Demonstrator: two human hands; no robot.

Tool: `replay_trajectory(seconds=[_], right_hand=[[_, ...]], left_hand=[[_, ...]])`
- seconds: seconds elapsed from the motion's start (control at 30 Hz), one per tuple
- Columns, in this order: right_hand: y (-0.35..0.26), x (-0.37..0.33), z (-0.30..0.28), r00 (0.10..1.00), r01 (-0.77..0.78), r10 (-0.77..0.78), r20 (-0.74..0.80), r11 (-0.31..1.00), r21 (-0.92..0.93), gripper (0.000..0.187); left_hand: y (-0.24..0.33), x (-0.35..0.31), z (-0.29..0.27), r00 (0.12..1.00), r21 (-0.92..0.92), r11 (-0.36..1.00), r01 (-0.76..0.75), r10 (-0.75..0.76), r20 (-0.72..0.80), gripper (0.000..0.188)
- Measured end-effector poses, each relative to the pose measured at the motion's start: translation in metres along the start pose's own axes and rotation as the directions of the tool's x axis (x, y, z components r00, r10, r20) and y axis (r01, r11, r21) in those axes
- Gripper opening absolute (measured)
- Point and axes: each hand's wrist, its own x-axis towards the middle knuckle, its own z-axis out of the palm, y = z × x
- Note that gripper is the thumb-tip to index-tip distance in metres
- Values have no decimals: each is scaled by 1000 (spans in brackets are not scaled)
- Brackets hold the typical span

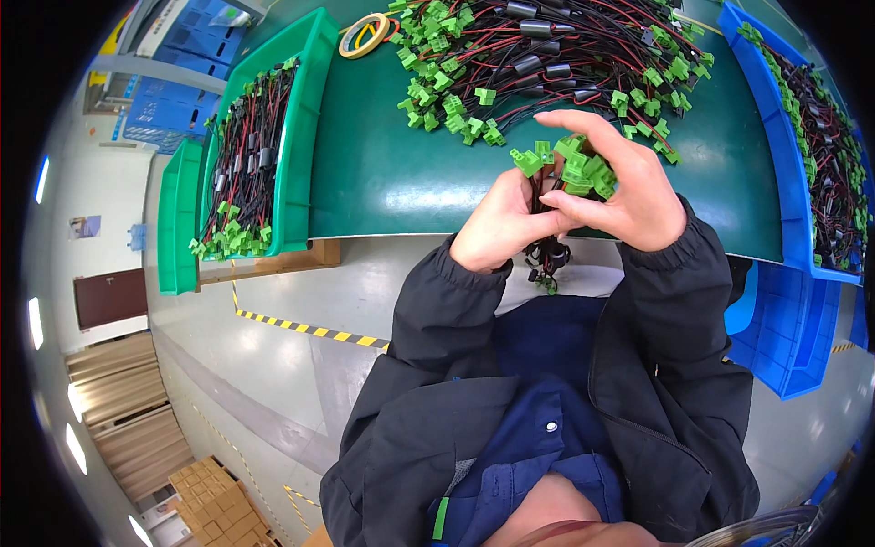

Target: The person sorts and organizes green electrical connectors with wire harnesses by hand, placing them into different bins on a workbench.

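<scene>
A bunch of wire harnesses (585,173) with green plug connectors is held in front of my chest, above the near edge of the green table. Closed around its wires is my left hand (497,221), with a few connectors standing up over the fingers. My right hand (640,193) curls around the right side of the same connectors, thumb pressed inward and index finger stretched over the top. The lower ends of the wires (548,260) hang below my hands. Some fingers are hidden behind the bunch.
Beyond my hands, a large pile of harnesses (547,68) with black cylinders covers the green table (392,182). Tape rolls (363,36) lie at its left. A green bin (305,155) at left and a blue bin (795,173) at right hold more harnesses.
</scene>
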Motion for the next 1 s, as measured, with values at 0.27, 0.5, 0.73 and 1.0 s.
replay_trajectory(seconds=[0.27,0.5,0.73,1.0], right_hand=[[3,-6,8,980,-20,74,-185,960,280,51],[0,4,-3,962,199,-218,-164,972,-124,35],[-4,15,-7,924,363,-377,-60,917,-168,34],[4,13,0,986,152,-130,-100,953,262,38]], left_hand=[[-4,-1,-2,999,-234,971,-37,34,-16,15],[1,-8,-3,998,-221,975,-17,30,58,19],[5,-8,-6,995,-87,995,-55,61,75,45],[10,-9,5,995,-419,903,-96,99,-16,43]])
